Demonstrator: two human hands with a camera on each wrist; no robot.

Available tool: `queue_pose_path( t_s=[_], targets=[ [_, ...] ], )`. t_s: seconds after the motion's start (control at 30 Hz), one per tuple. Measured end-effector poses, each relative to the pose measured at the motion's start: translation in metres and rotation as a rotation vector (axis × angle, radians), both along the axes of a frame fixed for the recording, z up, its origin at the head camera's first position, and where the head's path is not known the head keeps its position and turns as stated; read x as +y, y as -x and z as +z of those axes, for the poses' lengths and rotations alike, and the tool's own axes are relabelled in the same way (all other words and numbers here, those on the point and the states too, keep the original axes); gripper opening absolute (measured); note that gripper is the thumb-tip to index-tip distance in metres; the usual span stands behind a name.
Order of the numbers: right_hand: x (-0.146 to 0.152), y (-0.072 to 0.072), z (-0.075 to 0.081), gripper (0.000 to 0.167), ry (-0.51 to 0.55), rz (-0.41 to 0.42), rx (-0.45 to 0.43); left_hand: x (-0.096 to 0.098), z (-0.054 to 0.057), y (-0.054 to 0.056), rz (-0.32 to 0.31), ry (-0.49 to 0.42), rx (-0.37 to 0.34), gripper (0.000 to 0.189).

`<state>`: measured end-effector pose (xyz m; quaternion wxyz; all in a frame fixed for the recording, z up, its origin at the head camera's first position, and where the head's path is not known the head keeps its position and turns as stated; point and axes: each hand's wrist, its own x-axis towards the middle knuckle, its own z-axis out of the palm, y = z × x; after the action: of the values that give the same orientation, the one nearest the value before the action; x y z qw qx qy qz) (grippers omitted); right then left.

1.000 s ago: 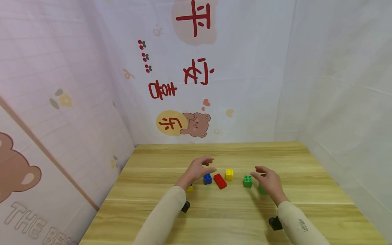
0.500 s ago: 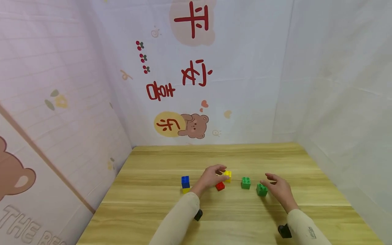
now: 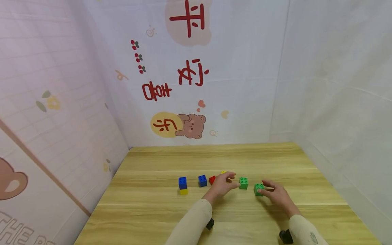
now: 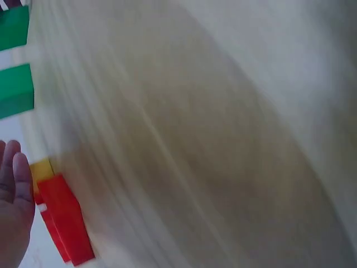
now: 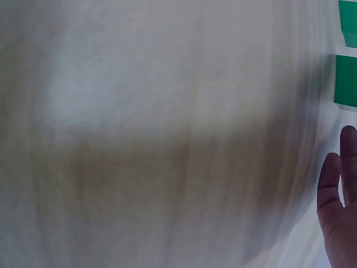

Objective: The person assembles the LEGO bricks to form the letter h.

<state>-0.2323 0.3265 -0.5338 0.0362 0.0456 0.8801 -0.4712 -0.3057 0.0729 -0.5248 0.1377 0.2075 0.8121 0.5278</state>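
Observation:
My left hand [image 3: 222, 186], fingers relaxed, hovers left of a green building block [image 3: 243, 183]. It partly hides a red block [image 3: 212, 180] and a yellow block [image 3: 224, 172] in the head view. The left wrist view shows the hand [image 4: 14, 204] beside the long red block [image 4: 66, 220], holding nothing. My right hand [image 3: 278, 195] is at the right side of a second green block [image 3: 258, 189], with thumb and fingers spread around its near side. A gap separates the fingers from the green block [image 5: 346, 81] in the right wrist view.
A blue block [image 3: 182, 182] sits on a yellow block [image 3: 183, 191] at the left. Another blue block [image 3: 202, 180] stands between that stack and the red block. All lie on a wooden table [image 3: 147, 204], with printed cloth walls [image 3: 242, 85] at the back and sides.
My left hand has moved right, past the blue block and over the red and yellow ones, toward the green blocks. My right hand has come lower, beside the right green block.

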Motion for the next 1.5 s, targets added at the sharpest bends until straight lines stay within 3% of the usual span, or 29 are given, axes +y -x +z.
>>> queue_pose_path(
  t_s=[0.2, 0.4, 0.67, 0.97, 1.13, 1.5],
  targets=[
    [0.001, -0.001, -0.004, 0.07, 0.021, 0.011, 0.002, 0.019, -0.003, -0.003, 0.057, -0.023, -0.012, 0.053],
    [0.0, -0.003, -0.005, 0.065, 0.035, 0.002, 0.026, 0.034, -0.01, -0.005, 0.122, -0.022, -0.077, 0.056],
    [-0.007, -0.006, -0.007, 0.051, 0.014, -0.014, 0.05, 0.039, -0.018, -0.003, 0.158, 0.011, -0.091, 0.053],
    [-0.001, -0.009, -0.001, 0.053, 0.002, -0.027, 0.036, 0.04, -0.018, -0.005, 0.103, 0.071, 0.022, 0.028],
    [-0.002, -0.003, 0.001, 0.058, -0.011, -0.008, 0.038, 0.036, -0.02, -0.008, 0.082, 0.088, 0.022, 0.021],
    [-0.016, 0.015, 0.013, 0.059, 0.039, 0.01, 0.061, 0.021, -0.02, -0.013, 0.019, 0.073, 0.023, 0.027]
  ],
)
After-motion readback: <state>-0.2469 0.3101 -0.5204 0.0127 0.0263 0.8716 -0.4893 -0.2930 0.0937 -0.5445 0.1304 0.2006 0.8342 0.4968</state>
